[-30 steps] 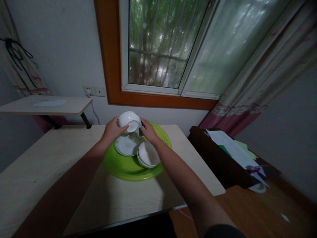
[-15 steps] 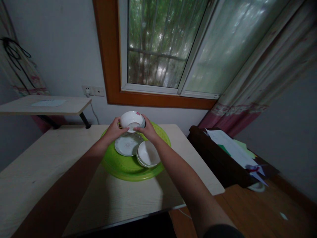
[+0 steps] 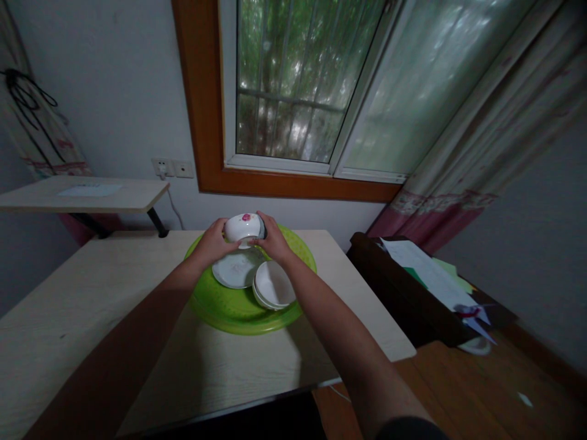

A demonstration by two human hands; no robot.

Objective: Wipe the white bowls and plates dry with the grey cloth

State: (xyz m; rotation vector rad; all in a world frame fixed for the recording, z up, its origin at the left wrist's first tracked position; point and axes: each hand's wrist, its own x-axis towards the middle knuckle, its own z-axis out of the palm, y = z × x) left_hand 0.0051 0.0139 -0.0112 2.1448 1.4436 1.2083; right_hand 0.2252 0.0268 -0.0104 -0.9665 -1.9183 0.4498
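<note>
Between both hands is a white bowl (image 3: 243, 227) with a red flower on its side, tilted so its base faces me. My left hand (image 3: 217, 242) grips its left side, and my right hand (image 3: 274, 238) grips its right side, thumbs near the base. Something greyish shows beside the bowl at my right fingers; I cannot make out what it is. Below the bowl, a pale patterned plate (image 3: 235, 269) lies in a round green basin (image 3: 238, 318). Closer to me, a stack of white bowls (image 3: 274, 286) sits in the basin, right of the plate.
The basin stands on a pale wooden table (image 3: 110, 287). A raised shelf (image 3: 137, 194) on dark legs stands at the left. Behind are a wall socket (image 3: 172, 168) and a window. To the right, papers (image 3: 426, 275) lie on a dark brown piece of furniture (image 3: 385, 293).
The held bowl has turned in my hands and come slightly lower; its red flower has shifted toward the middle. The plate and stacked bowls have stayed put.
</note>
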